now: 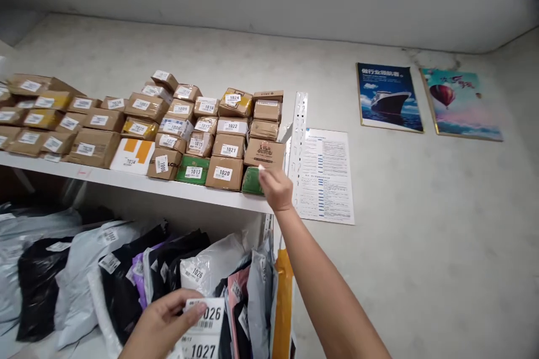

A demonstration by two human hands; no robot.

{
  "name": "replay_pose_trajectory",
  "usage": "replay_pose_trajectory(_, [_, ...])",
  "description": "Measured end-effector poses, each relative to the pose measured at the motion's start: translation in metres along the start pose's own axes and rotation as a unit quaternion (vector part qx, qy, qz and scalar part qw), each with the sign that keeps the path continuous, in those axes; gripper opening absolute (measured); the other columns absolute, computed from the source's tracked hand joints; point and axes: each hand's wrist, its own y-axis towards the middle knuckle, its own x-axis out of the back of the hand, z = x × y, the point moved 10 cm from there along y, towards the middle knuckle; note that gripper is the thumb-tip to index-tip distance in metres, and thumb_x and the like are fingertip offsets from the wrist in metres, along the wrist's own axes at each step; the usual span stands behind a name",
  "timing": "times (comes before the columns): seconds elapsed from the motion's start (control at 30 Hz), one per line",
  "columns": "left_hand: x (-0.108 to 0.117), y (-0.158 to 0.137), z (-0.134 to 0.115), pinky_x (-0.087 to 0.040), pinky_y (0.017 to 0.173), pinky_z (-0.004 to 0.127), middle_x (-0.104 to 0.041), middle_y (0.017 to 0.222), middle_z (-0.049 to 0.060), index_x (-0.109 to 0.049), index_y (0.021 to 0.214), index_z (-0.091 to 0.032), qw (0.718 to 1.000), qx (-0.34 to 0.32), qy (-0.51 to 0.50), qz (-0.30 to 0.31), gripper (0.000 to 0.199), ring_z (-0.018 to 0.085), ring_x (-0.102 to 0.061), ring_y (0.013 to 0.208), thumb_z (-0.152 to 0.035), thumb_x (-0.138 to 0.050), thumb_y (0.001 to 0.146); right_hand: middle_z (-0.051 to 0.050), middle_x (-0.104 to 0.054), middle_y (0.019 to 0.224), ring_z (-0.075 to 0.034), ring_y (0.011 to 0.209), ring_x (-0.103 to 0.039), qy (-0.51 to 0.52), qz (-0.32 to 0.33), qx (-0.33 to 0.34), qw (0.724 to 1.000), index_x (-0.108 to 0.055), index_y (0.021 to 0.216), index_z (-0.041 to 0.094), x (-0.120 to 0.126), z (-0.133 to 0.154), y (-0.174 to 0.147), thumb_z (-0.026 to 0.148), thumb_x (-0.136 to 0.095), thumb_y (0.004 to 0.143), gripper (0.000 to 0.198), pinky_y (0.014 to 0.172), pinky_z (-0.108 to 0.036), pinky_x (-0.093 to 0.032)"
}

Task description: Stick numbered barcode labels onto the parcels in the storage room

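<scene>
Now | left fingers [189,318] clamped — two labels [214,318] | right fingers [268,177] pinching — one white bit [261,167] | two green boxes [205,167]

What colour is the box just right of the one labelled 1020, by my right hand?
That box is green, seen in the head view.

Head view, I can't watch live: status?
Left hand gripping label sheet. Right hand at rightmost green box, partly hiding it. Brown box directly above.
</scene>
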Motion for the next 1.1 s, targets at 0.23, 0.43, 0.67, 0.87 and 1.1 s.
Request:
replay_pose_trajectory(0.23, [-0.01,0.094,-0.023,-0.04,0.054,0.019,-0.06,0.056,-0.002,-0.069,0.068,-0.016,0.989,-0.04,-0.065,0.129,0.043,0.01,-0.05,0.055,-0.057,-0.076,0.059,-0.014,-0.068,0.096,-0.025,0.095,-0.057,-0.083,0.064,0.085,0.991,-0.069,0.091,0.015,-0.036,0.034,-0.041,0.031,-0.057,0.087,0.02,0.084,-0.039,-0.049])
replay_pose_trajectory(0.43, [-0.033,0.135,-0.07,-0.037,0.057,0.021,-0.055,0.062,-0.002,-0.063,0.07,-0.015,0.961,-0.131,0.021,0.242,0.042,0.012,-0.046,0.06,-0.057,-0.068,0.067,-0.009,-0.067,0.1,-0.02,0.092,-0.062,0.276,0.177,-0.252,0.91,-0.069,0.096,0.018,-0.046,0.053,-0.094,0.042,-0.061,0.083,0.029,0.066,-0.028,-0.051])
replay_pose_trajectory(0.67, [-0.066,0.14,-0.097,-0.022,0.051,0.023,-0.028,0.054,-0.007,-0.038,0.053,-0.02,0.936,-0.23,0.07,0.257,0.049,0.01,-0.027,0.054,-0.06,-0.056,0.073,0.005,-0.053,0.058,-0.01,0.052,-0.049,0.266,0.126,-0.438,0.85,-0.065,0.077,0.018,-0.036,0.036,-0.118,0.042,-0.081,0.057,0.035,0.049,-0.024,-0.045])
replay_pose_trajectory(0.87, [-0.091,0.142,-0.105,-0.037,0.06,0.026,-0.055,0.066,0.0,-0.061,0.072,-0.016,0.933,-0.153,-0.032,0.323,0.039,0.015,-0.047,0.061,-0.052,-0.071,0.061,-0.004,-0.065,0.076,-0.016,0.068,-0.058,0.162,0.033,-0.333,0.928,-0.067,0.077,0.02,-0.003,0.036,-0.069,0.038,-0.068,0.073,0.019,0.055,-0.027,-0.046])
replay_pose_trajectory(1.1, [-0.088,0.163,-0.115,-0.031,0.049,0.024,-0.047,0.05,-0.003,-0.055,0.057,-0.017,0.952,-0.192,-0.03,0.237,0.051,0.012,-0.04,0.048,-0.067,-0.061,0.065,-0.004,-0.066,0.078,-0.017,0.072,-0.061,0.069,0.004,-0.206,0.976,-0.068,0.076,0.021,-0.007,0.034,-0.028,0.027,-0.063,0.079,0.009,0.064,-0.031,-0.048])
